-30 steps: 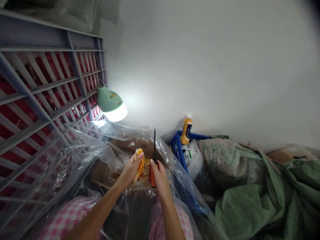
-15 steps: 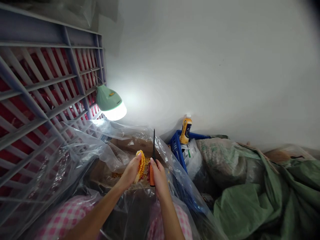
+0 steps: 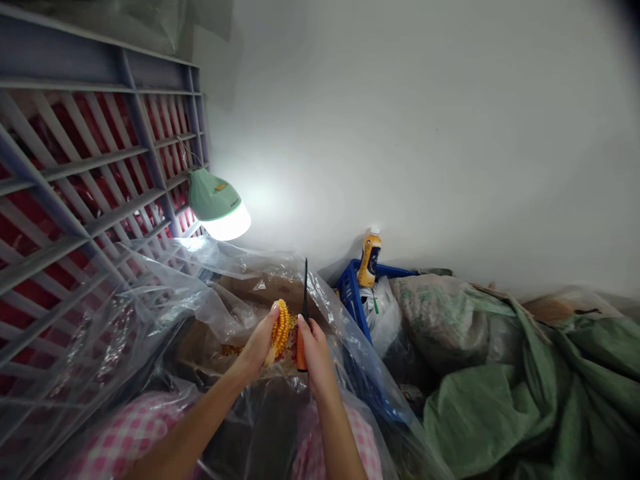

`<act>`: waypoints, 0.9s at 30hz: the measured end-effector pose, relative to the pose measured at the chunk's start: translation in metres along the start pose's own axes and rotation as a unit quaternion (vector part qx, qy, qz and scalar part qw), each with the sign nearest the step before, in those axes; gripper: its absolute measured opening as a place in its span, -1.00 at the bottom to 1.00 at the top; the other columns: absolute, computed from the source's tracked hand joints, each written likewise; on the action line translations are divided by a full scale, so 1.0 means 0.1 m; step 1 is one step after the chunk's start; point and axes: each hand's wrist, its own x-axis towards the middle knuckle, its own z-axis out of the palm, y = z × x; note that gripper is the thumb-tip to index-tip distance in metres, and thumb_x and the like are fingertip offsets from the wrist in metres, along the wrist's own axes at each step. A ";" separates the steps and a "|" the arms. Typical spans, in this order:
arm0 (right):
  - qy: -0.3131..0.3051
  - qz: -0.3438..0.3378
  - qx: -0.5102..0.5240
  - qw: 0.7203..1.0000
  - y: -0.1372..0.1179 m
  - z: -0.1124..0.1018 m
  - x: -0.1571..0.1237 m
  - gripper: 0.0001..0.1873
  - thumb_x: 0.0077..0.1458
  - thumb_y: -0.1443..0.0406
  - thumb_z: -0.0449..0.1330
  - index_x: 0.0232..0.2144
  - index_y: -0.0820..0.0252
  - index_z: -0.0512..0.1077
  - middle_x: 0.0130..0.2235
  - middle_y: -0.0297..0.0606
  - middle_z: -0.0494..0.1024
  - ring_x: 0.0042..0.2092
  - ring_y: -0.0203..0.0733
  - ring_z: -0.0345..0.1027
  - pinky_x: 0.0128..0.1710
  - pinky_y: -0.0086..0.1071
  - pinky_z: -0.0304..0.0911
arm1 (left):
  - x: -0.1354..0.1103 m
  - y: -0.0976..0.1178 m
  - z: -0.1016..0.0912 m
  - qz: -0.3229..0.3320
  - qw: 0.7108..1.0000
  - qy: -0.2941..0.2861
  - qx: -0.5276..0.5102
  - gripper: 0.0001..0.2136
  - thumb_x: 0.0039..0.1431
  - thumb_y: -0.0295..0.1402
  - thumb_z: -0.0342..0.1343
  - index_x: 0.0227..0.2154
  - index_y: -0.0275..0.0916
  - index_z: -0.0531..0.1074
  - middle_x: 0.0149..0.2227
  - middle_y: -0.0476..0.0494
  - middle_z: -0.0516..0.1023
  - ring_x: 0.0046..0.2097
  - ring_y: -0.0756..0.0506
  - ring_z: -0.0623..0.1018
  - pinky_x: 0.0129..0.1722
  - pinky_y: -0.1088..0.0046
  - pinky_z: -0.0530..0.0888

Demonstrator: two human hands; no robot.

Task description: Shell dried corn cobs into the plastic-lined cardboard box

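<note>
My left hand (image 3: 261,340) is closed around a yellow ear of corn (image 3: 281,328), held nearly upright with rows of kernels facing right. In my right hand (image 3: 315,347) is a screwdriver (image 3: 301,348) with an orange-brown handle and a dark shaft pointing up. The two hands are side by side, and a small gap parts the tool from the corn. Below them is a cardboard box (image 3: 197,343) with loose corn kernels (image 3: 233,349) in it. Clear plastic sheeting (image 3: 200,300) drapes around the box and over my lap.
A lit green lamp (image 3: 217,200) hangs from a slatted plastic crate (image 3: 95,230) on the left. To the right, a blue basket (image 3: 353,297) holds an orange bottle (image 3: 369,259) and plastic bags. Beyond it lie a stuffed sack (image 3: 445,320) and green cloth (image 3: 485,420). A white wall stands behind.
The ear of corn has turned slightly in my left hand, showing more of its kernel rows. The screwdriver stays in my right hand. The whole view has shifted a little.
</note>
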 end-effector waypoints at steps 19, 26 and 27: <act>0.208 0.005 -0.062 0.976 -0.27 -1.77 0.32 -0.75 0.05 0.13 0.04 -0.41 0.23 0.26 -0.56 -0.45 0.30 -0.66 -0.43 0.15 -0.72 -0.54 0.09 | 0.09 -0.08 -0.07 -0.010 1.000 -0.012 0.004 -0.56 -0.10 0.12 0.00 -0.52 -0.22 0.28 -0.69 0.08 0.35 -0.69 0.08 0.33 -0.71 0.60 0.27; 0.259 0.022 -0.233 0.937 0.13 -2.02 1.10 -0.74 0.13 0.22 0.06 -0.18 0.29 0.32 -0.26 -0.26 0.42 -0.34 -0.32 0.34 -0.37 -0.36 0.32 | 0.04 0.00 -0.03 -0.022 1.000 -0.004 0.019 -0.52 -0.16 0.17 0.00 -0.55 -0.23 0.28 -0.68 0.05 0.36 -0.67 0.08 0.34 -0.70 0.61 0.27; 0.265 0.007 -0.260 0.928 0.17 -2.01 1.18 -0.72 0.13 0.22 0.07 -0.16 0.28 0.32 -0.21 -0.23 0.41 -0.29 -0.28 0.35 -0.32 -0.31 0.32 | 0.03 0.02 -0.02 -0.031 0.999 -0.005 0.028 -0.51 -0.18 0.18 0.00 -0.56 -0.23 0.29 -0.67 0.04 0.37 -0.68 0.08 0.34 -0.71 0.61 0.26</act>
